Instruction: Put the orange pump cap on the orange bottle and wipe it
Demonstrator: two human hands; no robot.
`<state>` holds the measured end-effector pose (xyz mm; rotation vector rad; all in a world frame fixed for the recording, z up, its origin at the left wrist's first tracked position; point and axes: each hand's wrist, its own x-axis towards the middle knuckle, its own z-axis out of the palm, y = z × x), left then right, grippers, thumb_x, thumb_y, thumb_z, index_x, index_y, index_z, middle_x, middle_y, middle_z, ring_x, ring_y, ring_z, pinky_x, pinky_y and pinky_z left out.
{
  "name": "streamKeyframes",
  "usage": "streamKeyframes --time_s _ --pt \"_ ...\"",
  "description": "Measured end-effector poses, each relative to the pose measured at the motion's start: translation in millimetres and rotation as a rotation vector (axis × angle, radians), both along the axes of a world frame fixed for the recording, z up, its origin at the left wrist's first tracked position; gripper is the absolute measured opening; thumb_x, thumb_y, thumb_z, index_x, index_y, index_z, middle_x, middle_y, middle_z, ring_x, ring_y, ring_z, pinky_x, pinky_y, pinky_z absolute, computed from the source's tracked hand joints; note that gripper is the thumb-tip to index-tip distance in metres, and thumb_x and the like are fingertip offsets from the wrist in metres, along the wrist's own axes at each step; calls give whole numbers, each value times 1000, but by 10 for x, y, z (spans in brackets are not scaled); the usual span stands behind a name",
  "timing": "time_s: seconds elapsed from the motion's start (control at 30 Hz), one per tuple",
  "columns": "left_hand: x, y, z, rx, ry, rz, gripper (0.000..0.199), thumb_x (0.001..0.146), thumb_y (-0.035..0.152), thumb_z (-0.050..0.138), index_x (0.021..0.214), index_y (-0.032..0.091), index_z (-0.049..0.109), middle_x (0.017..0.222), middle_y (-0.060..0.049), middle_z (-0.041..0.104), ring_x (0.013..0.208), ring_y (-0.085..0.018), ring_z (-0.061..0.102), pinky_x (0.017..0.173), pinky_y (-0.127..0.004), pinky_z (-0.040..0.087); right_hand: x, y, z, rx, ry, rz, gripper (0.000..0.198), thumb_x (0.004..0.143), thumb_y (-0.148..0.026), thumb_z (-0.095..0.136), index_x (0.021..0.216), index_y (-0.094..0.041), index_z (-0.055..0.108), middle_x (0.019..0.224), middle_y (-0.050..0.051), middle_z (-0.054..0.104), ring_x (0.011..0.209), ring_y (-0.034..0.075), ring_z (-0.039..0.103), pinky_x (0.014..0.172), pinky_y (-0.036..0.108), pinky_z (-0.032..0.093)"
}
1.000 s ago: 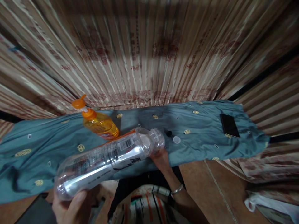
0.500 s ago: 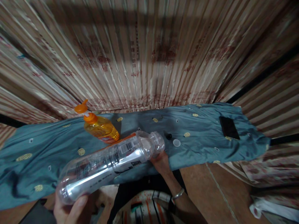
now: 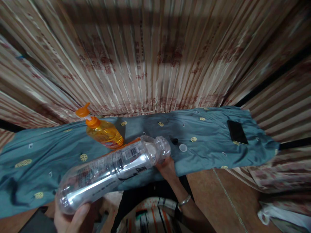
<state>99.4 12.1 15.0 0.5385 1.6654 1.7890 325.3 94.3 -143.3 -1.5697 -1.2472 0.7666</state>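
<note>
A large clear plastic bottle (image 3: 107, 171) with a silver and orange label lies slanted across my view, its neck to the right and higher than its base. My left hand (image 3: 73, 215) grips the rounded base, thumb on the near side. At the neck end, my right hand (image 3: 166, 167) holds the bottle from below; most of its fingers are hidden behind the plastic. Just beyond the bottle stands a pump bottle (image 3: 104, 132) of orange liquid. To the right of the neck lie a small white round disc (image 3: 183, 148) and a small black object (image 3: 175, 141).
Blue-green cloth (image 3: 148, 126) with pineapple prints covers the narrow table. A black phone-like slab (image 3: 237, 132) lies at its right end. Striped curtains (image 3: 150, 58) hang along the back and sides. A white bag (image 3: 279, 216) is on the floor at the lower right.
Both hands keep their hold on the plastic bottle. Its base has shifted slightly left, and the whole view has moved a little.
</note>
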Motion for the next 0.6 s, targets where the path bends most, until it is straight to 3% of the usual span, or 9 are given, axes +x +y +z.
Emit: streamKeyframes --time_s 0.23,0.43,0.6 --pt "-19 -1 -2 12 9 -34 71 45 54 100 104 25 74 108 -3 71 84 -12 67 80 -13 57 -3 9 -77 6 -14 -27 38 72 -38 78 105 -24 66 116 13 79 114 35 75 101 56 62" --pt "-34 -13 1 -14 -36 -8 70 39 50 104 96 27 71 77 4 61 66 -8 58 64 -10 53 2 6 -18 45 -18 -8 32 74 -32 77 103 -25 68 109 11 80 110 34 76 97 52 64" --pt "-57 -27 -21 -3 -12 -6 70 40 53 104 94 25 70 79 4 60 74 -11 63 74 -13 57 11 6 0 46 -20 6 33 74 -32 77 106 -27 68 108 9 80 107 32 77 96 51 64"
